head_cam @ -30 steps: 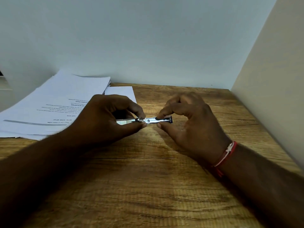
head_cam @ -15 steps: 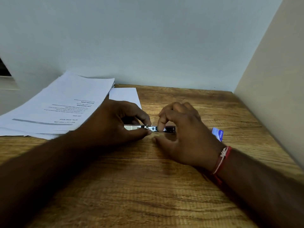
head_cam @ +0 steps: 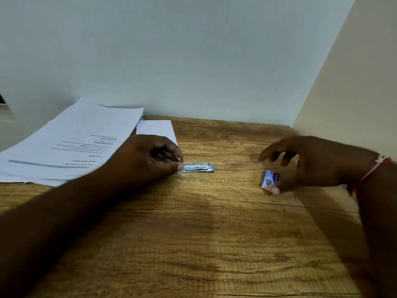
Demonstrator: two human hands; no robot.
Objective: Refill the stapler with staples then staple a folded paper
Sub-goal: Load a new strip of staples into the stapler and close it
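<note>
Stapler (head_cam: 198, 167) in left hand (head_cam: 148, 160), right hand (head_cam: 305, 164) splayed

Shiny metal stapler (head_cam: 196, 167); matt grained wood table (head_cam: 193, 244); glossy staple box (head_cam: 269, 180); matt paper sheets (head_cam: 71, 143).

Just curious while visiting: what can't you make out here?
All in the head view:
- small blue-and-white box: print blurred; right hand covers its edge.
- slim silver metal stapler: rear hidden by left hand; staples inside too small.
- white printed paper stack: text too small; frame edge cuts it.
</note>
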